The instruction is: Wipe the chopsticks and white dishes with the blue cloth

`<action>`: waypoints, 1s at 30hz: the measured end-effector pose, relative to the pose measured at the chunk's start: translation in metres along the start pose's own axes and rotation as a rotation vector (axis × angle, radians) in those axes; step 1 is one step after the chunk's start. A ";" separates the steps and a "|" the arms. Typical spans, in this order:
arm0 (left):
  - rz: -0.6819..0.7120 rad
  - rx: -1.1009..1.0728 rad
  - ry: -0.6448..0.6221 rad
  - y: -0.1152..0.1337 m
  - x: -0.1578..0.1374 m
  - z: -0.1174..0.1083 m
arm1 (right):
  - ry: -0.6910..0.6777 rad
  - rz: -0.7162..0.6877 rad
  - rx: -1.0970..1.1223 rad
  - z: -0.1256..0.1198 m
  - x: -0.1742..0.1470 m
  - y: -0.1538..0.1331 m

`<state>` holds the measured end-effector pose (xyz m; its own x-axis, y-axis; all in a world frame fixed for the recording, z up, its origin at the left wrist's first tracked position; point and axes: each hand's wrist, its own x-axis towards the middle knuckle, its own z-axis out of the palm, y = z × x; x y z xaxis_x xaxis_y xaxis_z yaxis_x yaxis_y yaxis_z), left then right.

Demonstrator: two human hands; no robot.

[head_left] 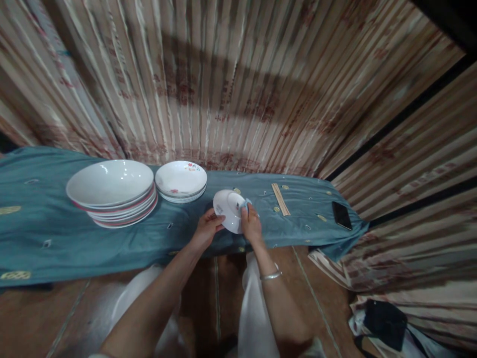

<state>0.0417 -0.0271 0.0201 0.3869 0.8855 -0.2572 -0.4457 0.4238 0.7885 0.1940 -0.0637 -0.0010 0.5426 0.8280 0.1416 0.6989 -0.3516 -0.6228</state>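
A small white dish is tilted up over the front part of the cloth-covered table, with faint printed marks on it. My left hand grips its left rim, thumb on the face toward me. At the dish's right side, my right hand is closed on a light blue cloth and presses it against the dish. Most of the cloth is hidden by the fingers. Left of my hands stands a stack of white plates with flower prints on the top one.
Farther left rises a taller stack of large white bowls, some red-rimmed. Chopsticks and a dark phone lie to the right on the teal tablecloth. A patterned curtain hangs behind. A black bag sits low at right.
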 end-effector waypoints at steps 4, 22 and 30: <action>-0.006 -0.003 -0.010 0.000 0.000 0.000 | 0.050 -0.014 -0.022 0.003 -0.018 -0.001; 0.022 0.000 -0.035 0.001 -0.001 0.004 | 0.066 -0.183 0.053 -0.008 -0.065 -0.030; 0.052 0.037 0.006 -0.001 -0.001 0.004 | 0.034 -0.302 0.028 -0.008 -0.076 -0.045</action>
<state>0.0449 -0.0290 0.0218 0.3591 0.9074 -0.2182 -0.4347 0.3695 0.8213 0.1254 -0.1142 0.0222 0.3279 0.8779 0.3490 0.8180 -0.0790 -0.5698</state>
